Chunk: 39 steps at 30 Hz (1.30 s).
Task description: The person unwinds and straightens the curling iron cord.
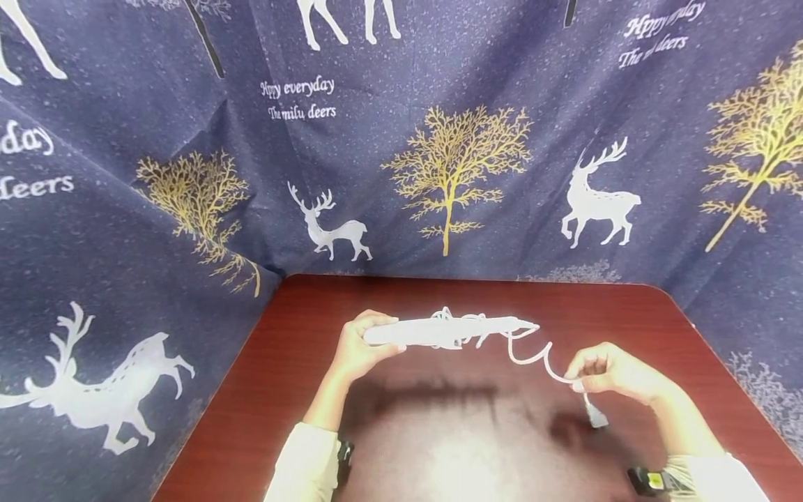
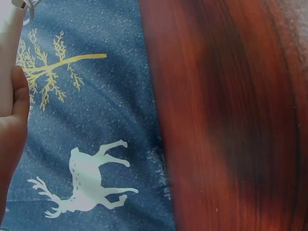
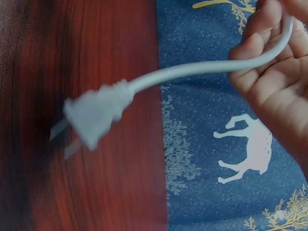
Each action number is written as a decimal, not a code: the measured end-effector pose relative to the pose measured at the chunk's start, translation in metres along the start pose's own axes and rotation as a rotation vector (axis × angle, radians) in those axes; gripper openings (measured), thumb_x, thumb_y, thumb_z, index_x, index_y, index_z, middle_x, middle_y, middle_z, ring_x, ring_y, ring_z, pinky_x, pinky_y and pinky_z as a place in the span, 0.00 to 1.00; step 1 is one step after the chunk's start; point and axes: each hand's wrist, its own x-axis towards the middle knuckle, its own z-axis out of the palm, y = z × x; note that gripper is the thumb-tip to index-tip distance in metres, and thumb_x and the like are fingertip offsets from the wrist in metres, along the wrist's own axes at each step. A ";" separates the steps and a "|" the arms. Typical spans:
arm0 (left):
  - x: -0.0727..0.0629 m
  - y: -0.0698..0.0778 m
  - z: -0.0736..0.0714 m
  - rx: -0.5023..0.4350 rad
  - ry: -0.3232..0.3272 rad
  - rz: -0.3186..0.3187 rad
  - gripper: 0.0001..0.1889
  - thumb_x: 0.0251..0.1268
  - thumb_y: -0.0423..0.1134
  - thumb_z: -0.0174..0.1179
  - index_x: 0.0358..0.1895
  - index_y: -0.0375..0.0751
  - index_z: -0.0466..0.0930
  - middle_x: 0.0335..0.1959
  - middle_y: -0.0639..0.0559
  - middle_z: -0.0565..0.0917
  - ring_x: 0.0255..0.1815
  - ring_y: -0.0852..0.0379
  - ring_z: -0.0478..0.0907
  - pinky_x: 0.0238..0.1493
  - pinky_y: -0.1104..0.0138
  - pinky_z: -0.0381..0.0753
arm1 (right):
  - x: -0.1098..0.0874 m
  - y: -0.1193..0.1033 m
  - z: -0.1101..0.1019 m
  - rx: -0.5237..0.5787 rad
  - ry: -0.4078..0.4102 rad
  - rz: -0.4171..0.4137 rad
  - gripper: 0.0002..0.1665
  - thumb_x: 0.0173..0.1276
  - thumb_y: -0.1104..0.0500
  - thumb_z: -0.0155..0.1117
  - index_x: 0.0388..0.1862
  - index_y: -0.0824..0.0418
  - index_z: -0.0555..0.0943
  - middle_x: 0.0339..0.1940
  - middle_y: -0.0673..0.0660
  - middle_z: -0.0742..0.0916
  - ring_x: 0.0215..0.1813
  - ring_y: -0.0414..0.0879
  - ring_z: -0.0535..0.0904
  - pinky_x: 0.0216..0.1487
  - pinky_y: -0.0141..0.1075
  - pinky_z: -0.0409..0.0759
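White bar (image 1: 410,332), probably a power strip going by its lead — sits between the hands, one end in the left hand (image 1: 359,348), the other pointing toward the right hand (image 1: 611,373) but stopping short of it. Left hand is curled round that end, thumb on the near side and fingers on the far side, spread only as wide as the bar; likely held by the tip so the rest of its length, where the cord loops lie, is unobstructed. White power cord (image 1: 530,360) is looped loosely about the bar's middle and far end, then runs wavy and slack across to the right hand. Right hand pinches the cord a little above the plug, thumb against bent fingers; the right wrist view shows the cord crossing the finger bases. That hold presumably controls the loose end without gripping the plug itself. Two-pin plug (image 3: 98,113) dangles free just below the right hand, its flat prongs pointing away from it, a bit blurred. Everything appears held up off the red-brown wood-grain table (image 1: 301,307) beneath both hands; navy deer-print cloth (image 1: 351,139) hangs beyond them.
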 end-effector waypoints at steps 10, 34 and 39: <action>0.002 -0.014 -0.001 -0.004 0.034 -0.023 0.22 0.34 0.30 0.77 0.40 0.37 0.85 0.37 0.52 0.82 0.39 0.55 0.78 0.38 0.68 0.74 | -0.001 0.014 0.008 -0.002 0.009 0.082 0.10 0.53 0.80 0.58 0.34 0.71 0.74 0.24 0.63 0.81 0.27 0.36 0.76 0.22 0.34 0.76; 0.005 0.014 -0.004 -0.013 0.010 -0.024 0.21 0.34 0.25 0.74 0.40 0.30 0.83 0.37 0.46 0.82 0.40 0.53 0.77 0.39 0.67 0.74 | 0.009 0.030 0.028 0.110 0.490 0.116 0.11 0.63 0.73 0.57 0.45 0.67 0.78 0.38 0.59 0.86 0.40 0.44 0.83 0.37 0.36 0.79; 0.005 0.015 -0.006 -0.024 0.002 -0.015 0.21 0.35 0.25 0.74 0.40 0.30 0.83 0.36 0.46 0.82 0.39 0.53 0.77 0.39 0.67 0.74 | 0.022 0.041 0.037 0.168 0.491 0.049 0.15 0.63 0.74 0.57 0.49 0.75 0.75 0.45 0.63 0.84 0.47 0.49 0.81 0.44 0.40 0.78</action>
